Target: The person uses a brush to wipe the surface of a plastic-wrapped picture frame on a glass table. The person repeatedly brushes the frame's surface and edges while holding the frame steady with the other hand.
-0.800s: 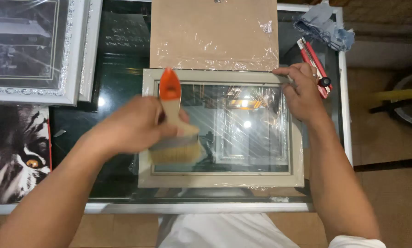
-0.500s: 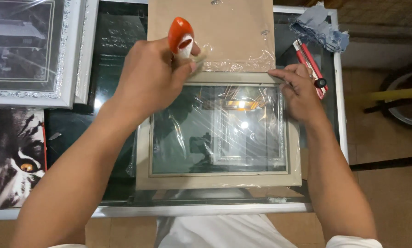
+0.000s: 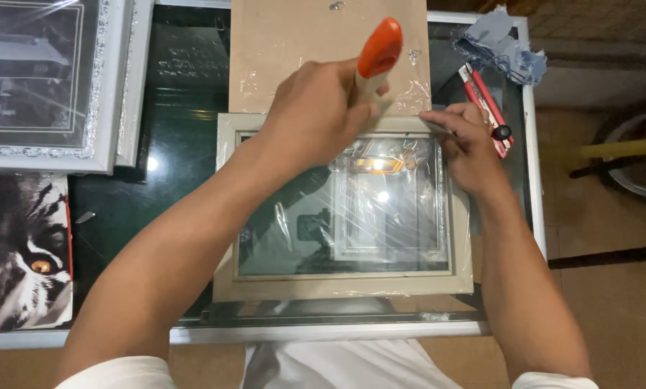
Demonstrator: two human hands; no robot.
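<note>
A beige picture frame (image 3: 341,288) with glass under clear plastic wrap lies flat on the glass table. My left hand (image 3: 312,119) grips a paintbrush by its orange-tipped handle (image 3: 377,49), held over the frame's top edge; the bristles are hidden behind the hand. My right hand (image 3: 467,144) rests on the frame's upper right corner, fingers pressing the wrap. A brown backing board (image 3: 294,43) wrapped in plastic lies just beyond the frame.
A red utility knife (image 3: 485,104) and a blue-grey cloth (image 3: 499,43) lie at the table's right rear. A silver ornate frame (image 3: 45,86) and a tiger picture (image 3: 20,252) sit on the left. The table's metal edge (image 3: 323,331) runs near me.
My left hand moved the brush from the glass at the frame's lower left up to the frame's top edge. My right hand stayed at the upper right corner.
</note>
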